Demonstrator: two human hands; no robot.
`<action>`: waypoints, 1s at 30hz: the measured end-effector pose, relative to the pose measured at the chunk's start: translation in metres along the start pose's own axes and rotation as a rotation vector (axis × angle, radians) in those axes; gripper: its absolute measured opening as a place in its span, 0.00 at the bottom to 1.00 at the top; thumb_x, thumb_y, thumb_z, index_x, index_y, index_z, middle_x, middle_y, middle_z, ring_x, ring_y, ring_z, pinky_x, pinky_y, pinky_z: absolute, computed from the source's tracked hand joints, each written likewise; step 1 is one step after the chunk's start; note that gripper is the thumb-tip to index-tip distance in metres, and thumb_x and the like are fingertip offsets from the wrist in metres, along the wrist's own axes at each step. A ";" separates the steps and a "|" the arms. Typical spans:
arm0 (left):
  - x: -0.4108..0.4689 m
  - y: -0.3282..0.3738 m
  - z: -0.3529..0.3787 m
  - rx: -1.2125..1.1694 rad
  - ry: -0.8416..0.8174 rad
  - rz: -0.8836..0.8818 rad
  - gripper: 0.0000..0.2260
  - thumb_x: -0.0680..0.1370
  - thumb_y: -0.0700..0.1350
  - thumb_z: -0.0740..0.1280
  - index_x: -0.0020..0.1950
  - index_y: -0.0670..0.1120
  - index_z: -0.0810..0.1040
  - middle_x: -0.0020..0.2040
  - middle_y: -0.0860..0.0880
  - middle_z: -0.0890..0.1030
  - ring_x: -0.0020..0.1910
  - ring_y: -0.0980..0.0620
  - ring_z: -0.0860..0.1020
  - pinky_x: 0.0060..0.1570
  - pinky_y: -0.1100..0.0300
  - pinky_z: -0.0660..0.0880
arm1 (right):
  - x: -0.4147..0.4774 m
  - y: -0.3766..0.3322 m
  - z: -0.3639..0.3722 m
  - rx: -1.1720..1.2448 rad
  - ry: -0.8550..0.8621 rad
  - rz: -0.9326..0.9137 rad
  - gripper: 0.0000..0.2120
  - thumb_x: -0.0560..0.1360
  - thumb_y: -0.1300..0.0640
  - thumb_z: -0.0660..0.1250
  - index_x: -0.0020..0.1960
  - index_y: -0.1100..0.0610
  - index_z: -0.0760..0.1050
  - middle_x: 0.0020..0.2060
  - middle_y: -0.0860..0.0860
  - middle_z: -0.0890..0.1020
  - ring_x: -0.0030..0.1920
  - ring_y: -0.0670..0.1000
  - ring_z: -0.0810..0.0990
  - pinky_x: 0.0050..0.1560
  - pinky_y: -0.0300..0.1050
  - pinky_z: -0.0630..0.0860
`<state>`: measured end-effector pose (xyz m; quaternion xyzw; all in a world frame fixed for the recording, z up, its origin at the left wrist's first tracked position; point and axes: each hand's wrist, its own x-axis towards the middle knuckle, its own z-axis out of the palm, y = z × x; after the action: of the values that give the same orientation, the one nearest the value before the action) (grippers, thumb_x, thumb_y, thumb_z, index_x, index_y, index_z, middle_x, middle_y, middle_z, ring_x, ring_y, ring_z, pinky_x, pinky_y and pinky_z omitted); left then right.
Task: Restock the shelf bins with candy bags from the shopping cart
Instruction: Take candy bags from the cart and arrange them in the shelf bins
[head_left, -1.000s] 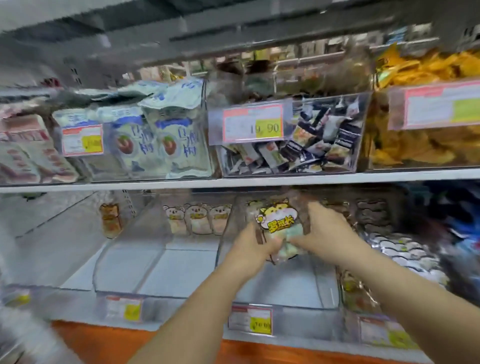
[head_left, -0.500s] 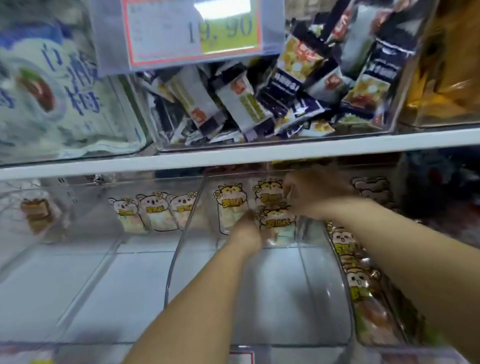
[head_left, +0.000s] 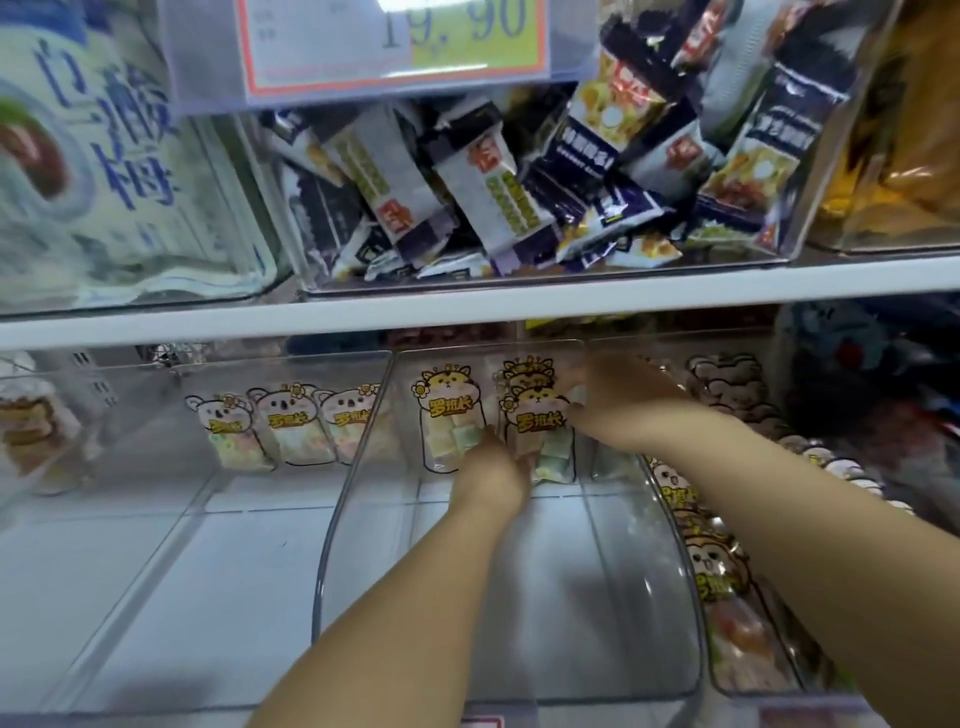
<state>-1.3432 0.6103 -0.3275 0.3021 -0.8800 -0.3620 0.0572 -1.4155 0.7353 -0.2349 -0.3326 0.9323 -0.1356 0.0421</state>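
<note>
On the upper shelf (head_left: 467, 306), a clear bin of white-and-blue bags (head_left: 104, 156) stands at the far left. Next to it, behind a price tag (head_left: 384, 41), is a bin of dark and white packets (head_left: 519, 182).

Below, the left lower bin (head_left: 156, 545) has three koala bags (head_left: 291, 426) upright against its back wall. Both arms reach into the middle bin (head_left: 332, 545). One candy bag (head_left: 447, 421) stands at the back of it, and just to its right stands the front candy bag (head_left: 535, 415), with another one behind.

The left hand (head_left: 491, 475) touches the front candy bag's lower edge. Its fingers are hidden, so its grip cannot be told. The right hand (head_left: 618, 395) holds the same bag's upper right corner between curled fingers and thumb.

Farther right, a row of bags (head_left: 717, 566) fills the neighbouring bin.
</note>
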 end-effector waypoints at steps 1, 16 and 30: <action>0.000 -0.001 -0.001 -0.005 0.004 0.002 0.30 0.82 0.51 0.65 0.77 0.37 0.60 0.69 0.38 0.75 0.65 0.38 0.75 0.59 0.53 0.73 | -0.001 0.000 0.000 0.012 -0.007 -0.003 0.17 0.78 0.51 0.64 0.66 0.45 0.76 0.67 0.49 0.77 0.62 0.55 0.78 0.63 0.53 0.77; -0.180 -0.017 -0.114 -0.270 0.303 0.252 0.15 0.81 0.44 0.65 0.68 0.53 0.72 0.48 0.56 0.82 0.49 0.57 0.80 0.50 0.64 0.75 | -0.129 -0.065 -0.001 0.359 0.251 -0.245 0.09 0.74 0.54 0.72 0.54 0.47 0.83 0.44 0.41 0.85 0.48 0.45 0.82 0.55 0.49 0.79; -0.405 -0.219 -0.308 0.151 0.866 -0.067 0.15 0.79 0.48 0.63 0.65 0.58 0.76 0.55 0.59 0.82 0.54 0.56 0.81 0.53 0.52 0.78 | -0.229 -0.386 0.035 0.431 -0.084 -0.857 0.11 0.77 0.54 0.70 0.59 0.51 0.81 0.49 0.46 0.84 0.50 0.45 0.81 0.49 0.32 0.74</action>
<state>-0.8086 0.5350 -0.2014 0.4578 -0.7885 -0.1384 0.3867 -0.9970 0.5853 -0.1629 -0.6757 0.6595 -0.3173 0.0880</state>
